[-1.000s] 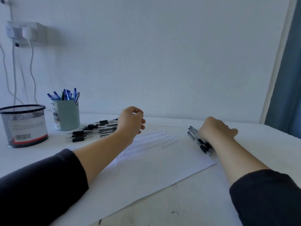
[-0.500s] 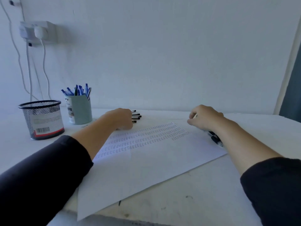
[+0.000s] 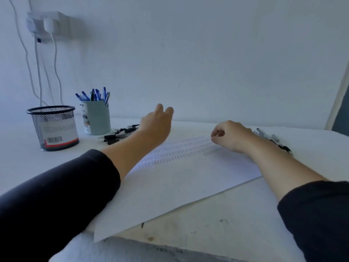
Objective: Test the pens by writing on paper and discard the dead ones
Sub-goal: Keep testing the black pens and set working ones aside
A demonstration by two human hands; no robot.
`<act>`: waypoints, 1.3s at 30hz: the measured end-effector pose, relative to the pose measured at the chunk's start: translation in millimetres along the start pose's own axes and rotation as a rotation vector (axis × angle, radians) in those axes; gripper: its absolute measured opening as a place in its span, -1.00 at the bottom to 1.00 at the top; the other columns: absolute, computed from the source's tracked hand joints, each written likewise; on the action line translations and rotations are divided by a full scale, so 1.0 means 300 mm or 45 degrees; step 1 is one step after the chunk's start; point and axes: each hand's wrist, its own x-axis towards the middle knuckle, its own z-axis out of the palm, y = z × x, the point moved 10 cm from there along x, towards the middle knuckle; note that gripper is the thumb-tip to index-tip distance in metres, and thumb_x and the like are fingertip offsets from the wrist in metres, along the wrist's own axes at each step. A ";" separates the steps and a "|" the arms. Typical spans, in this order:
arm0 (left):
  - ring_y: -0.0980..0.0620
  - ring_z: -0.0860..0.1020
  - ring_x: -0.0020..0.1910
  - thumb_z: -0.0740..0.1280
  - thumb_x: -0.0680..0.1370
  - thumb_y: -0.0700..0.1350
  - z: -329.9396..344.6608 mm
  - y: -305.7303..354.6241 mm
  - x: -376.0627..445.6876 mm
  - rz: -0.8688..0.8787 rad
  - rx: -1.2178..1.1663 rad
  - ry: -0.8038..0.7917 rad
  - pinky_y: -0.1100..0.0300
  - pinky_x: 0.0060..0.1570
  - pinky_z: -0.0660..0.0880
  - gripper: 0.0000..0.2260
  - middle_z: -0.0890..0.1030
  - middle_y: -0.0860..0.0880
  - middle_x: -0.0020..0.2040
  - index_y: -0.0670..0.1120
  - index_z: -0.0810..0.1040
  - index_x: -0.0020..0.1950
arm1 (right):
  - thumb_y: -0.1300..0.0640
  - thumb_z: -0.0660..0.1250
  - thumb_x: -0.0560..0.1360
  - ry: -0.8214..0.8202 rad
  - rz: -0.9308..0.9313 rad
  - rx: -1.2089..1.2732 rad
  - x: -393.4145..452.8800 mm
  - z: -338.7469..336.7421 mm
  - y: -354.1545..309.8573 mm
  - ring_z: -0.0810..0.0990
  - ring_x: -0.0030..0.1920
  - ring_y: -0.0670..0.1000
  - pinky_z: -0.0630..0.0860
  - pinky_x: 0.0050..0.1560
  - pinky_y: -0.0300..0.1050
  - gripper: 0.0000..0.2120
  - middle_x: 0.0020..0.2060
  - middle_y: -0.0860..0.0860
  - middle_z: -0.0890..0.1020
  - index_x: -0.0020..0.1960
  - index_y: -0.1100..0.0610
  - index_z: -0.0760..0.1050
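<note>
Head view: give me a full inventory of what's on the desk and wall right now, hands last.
Paper sheet: one, white, rows of test marks, desk centre.
Black pens, left pile: several, lying beside the cup.
Black pens, right pile: several, lying behind the right wrist.
Cup: one, pale green, holding blue pens.
Mesh basket: one, black, far left.
Wall socket: white, with plug and cables.
Desk: white.
Left hand: fingers extended, raised near the left pile.
Right hand: fingers curled on the paper; pen not visible.
</note>
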 end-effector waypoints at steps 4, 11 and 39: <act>-0.10 0.35 -0.35 0.09 0.54 -0.40 -0.043 0.044 -0.008 0.185 -0.146 0.225 0.14 -0.40 0.29 -0.69 0.34 -0.13 -0.04 -0.15 0.41 0.19 | 0.01 0.28 0.54 -0.018 0.035 0.009 0.004 0.008 0.028 0.52 0.04 0.03 0.35 0.25 0.03 -0.91 -0.05 -0.08 0.56 -0.03 -0.03 0.54; -0.18 0.51 -0.20 0.15 0.39 -0.25 -0.059 0.050 -0.022 0.313 -0.284 0.420 -0.04 -0.23 0.55 -0.74 0.50 -0.23 -0.09 -0.34 0.58 -0.12 | 0.05 0.27 0.52 -0.055 0.058 0.105 0.003 0.015 0.051 0.55 0.01 0.02 0.44 0.18 0.01 -0.90 -0.15 -0.14 0.55 -0.16 -0.05 0.52; 0.01 0.42 -0.22 0.20 0.50 0.23 -0.016 0.041 -0.019 0.129 0.095 0.184 0.13 -0.04 0.21 -0.63 0.45 0.02 -0.27 -0.08 0.40 -0.17 | 0.15 0.40 0.45 -0.342 0.137 0.351 -0.042 0.044 0.069 0.41 0.16 -0.06 0.28 0.13 -0.18 -0.75 0.16 -0.08 0.48 0.10 -0.07 0.56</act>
